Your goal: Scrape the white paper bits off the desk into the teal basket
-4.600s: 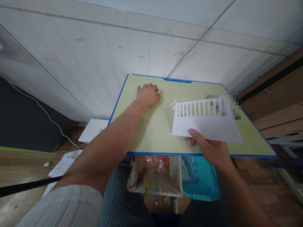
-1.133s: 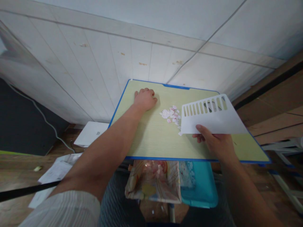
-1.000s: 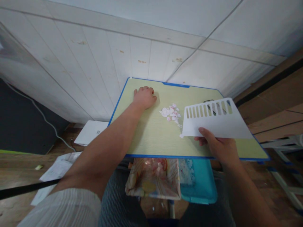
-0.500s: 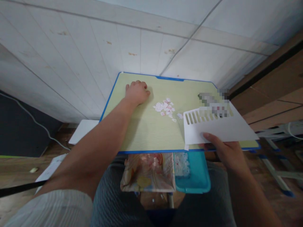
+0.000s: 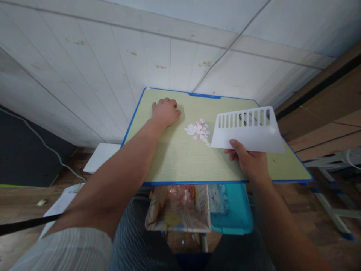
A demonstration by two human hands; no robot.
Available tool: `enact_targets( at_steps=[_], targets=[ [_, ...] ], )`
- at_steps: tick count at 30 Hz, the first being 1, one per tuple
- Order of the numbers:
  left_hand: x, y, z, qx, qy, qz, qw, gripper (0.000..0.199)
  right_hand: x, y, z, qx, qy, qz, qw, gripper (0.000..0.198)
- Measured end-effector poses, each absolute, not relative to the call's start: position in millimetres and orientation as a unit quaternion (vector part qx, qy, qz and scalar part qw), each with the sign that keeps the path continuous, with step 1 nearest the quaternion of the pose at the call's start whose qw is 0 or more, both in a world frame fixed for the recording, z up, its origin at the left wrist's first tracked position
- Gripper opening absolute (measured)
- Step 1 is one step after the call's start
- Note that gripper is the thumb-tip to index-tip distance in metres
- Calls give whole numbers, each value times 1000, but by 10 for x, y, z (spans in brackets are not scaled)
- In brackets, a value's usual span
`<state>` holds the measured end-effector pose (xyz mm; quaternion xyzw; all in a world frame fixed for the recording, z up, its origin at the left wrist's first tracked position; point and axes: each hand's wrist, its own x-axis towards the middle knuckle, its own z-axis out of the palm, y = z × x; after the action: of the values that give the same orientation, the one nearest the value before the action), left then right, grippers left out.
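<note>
My left hand (image 5: 166, 112) rests on the pale green tabletop (image 5: 180, 162), its fingers loosely bent, the thumb apart and nothing in it. A small pile of white and pinkish flat pieces (image 5: 199, 129) lies to the right of that hand. In my right hand (image 5: 249, 160) is a white slotted sheet (image 5: 248, 137), gripped at its near edge with the thumb on top. The sheet has a row of slots along its far side, from narrow at the left to wider at the right. Its left corner comes close to the pile. Dark objects behind it show only through the slots.
Below the table's front edge hang a patterned cloth-lined container (image 5: 180, 222) with pinkish contents and a turquoise bin (image 5: 239, 210) holding whitish bits. A white panelled wall (image 5: 158, 52) stands behind the table. A brown wooden cabinet (image 5: 324, 113) is at the right.
My right hand has lifted the slotted sheet and moved it left and away from me, near the pile. Loose pieces beside the pile now lie closer to it. My left hand stays put.
</note>
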<state>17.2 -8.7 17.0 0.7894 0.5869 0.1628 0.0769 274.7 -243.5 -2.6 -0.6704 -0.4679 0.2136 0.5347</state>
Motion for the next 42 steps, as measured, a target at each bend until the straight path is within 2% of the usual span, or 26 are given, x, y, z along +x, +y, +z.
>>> enact_targets(
  at_steps=[7, 16, 22, 29, 42],
  targets=[
    [173, -106, 185, 791, 585, 160, 78, 49, 2834, -2520, 59, -681, -460, 215, 528, 40],
    [169, -98, 175, 790, 587, 160, 74, 48, 2708, -2314, -12, -661, -491, 223, 521, 52],
    [170, -104, 182, 789, 589, 156, 76, 47, 2950, -2651, 19, -686, -494, 228, 484, 44],
    [168, -69, 157, 790, 586, 163, 77, 50, 3224, -3075, 62, -686, -451, 339, 460, 39],
    [164, -83, 167, 791, 586, 162, 73, 49, 3248, -3064, 0, -675, -429, 354, 485, 37]
  ],
)
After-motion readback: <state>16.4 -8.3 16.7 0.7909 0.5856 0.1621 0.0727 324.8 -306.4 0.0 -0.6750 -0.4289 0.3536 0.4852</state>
